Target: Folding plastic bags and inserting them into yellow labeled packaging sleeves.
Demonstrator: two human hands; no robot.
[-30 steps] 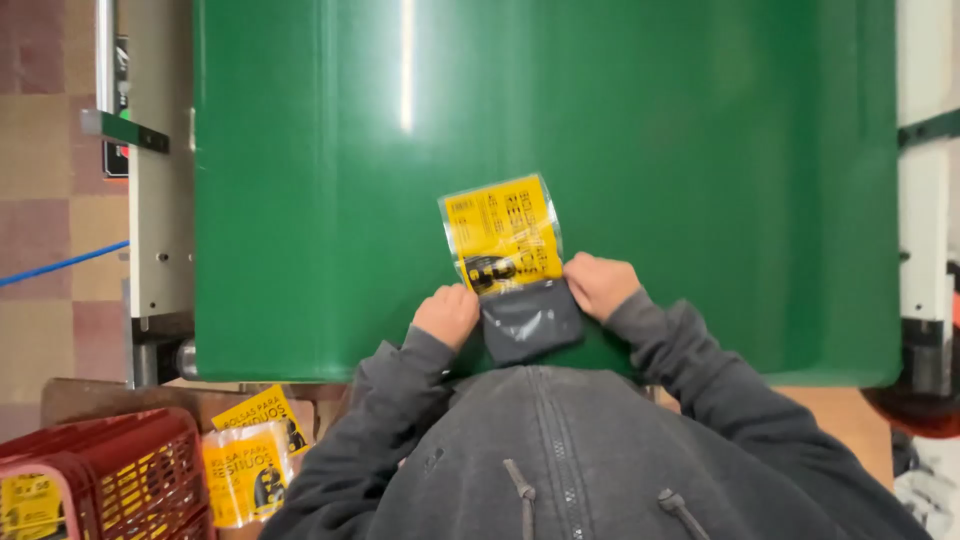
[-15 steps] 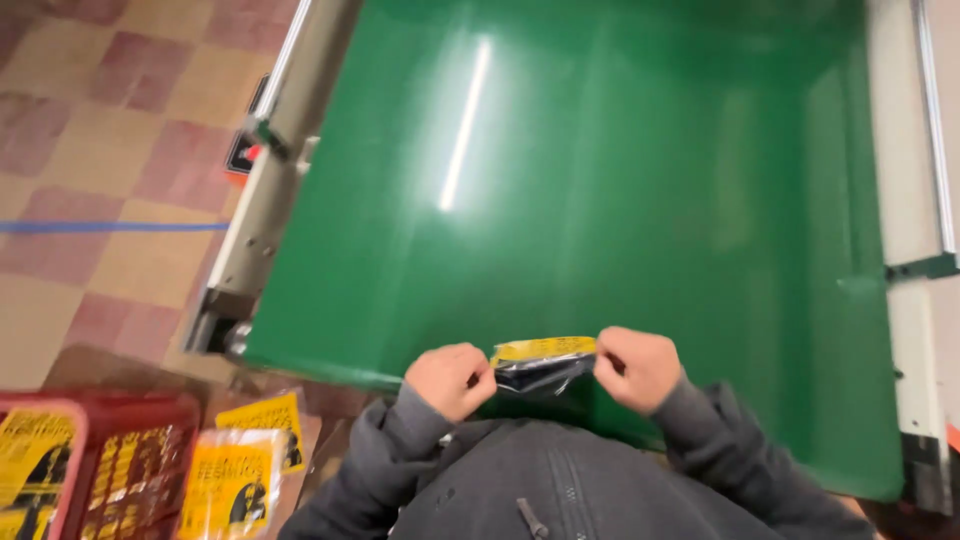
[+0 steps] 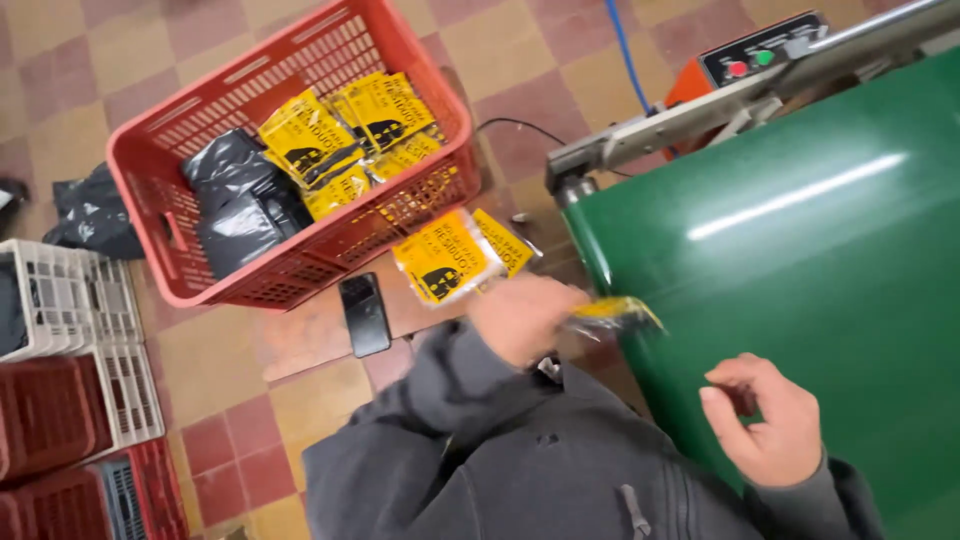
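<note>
Yellow-black packets (image 3: 345, 140) in red crate (image 3: 160, 215), two more (image 3: 455, 258) beside it

My view has swung left: the green belt (image 3: 800, 260) now fills only the right of the frame. My right hand (image 3: 765, 420) has let go of the folded yellow-and-black packet (image 3: 612, 313); my left hand (image 3: 520, 318) alone carries it off the belt edge, mid-frame.

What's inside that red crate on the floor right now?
The red crate holds yellow printed packets and black plastic bags. Whatever lies beneath them is covered.
</note>
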